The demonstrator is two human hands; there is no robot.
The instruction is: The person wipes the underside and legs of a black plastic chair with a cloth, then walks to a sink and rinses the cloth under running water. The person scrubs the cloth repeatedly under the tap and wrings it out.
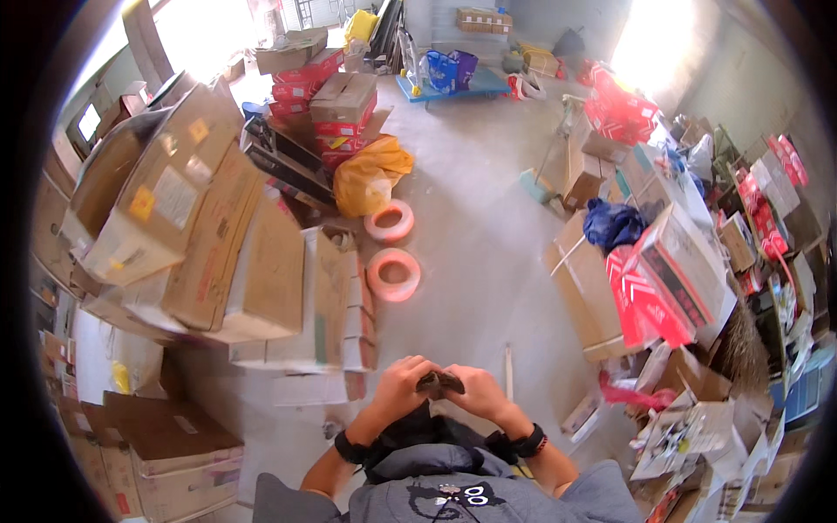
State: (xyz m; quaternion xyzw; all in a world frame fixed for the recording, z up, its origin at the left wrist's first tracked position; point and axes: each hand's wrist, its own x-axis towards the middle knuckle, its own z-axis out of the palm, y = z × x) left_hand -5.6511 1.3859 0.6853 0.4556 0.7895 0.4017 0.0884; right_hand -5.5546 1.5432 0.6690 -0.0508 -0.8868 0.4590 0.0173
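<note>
My left hand (399, 386) and my right hand (481, 394) meet in front of my chest, both closed on a small dark object (439, 382) held between them. Its kind cannot be made out. A black band sits on each wrist. Below my hands lies the grey front of my shirt (453, 497). The bare concrete floor (471, 253) stretches ahead of me.
Stacked cardboard boxes (218, 244) lean on the left. Two pink-orange coils (392, 272) and a yellow bag (370, 174) lie on the floor ahead. Boxes, red cartons (649, 296) and a blue cloth (610, 222) crowd the right. A blue cart (453, 83) stands far back.
</note>
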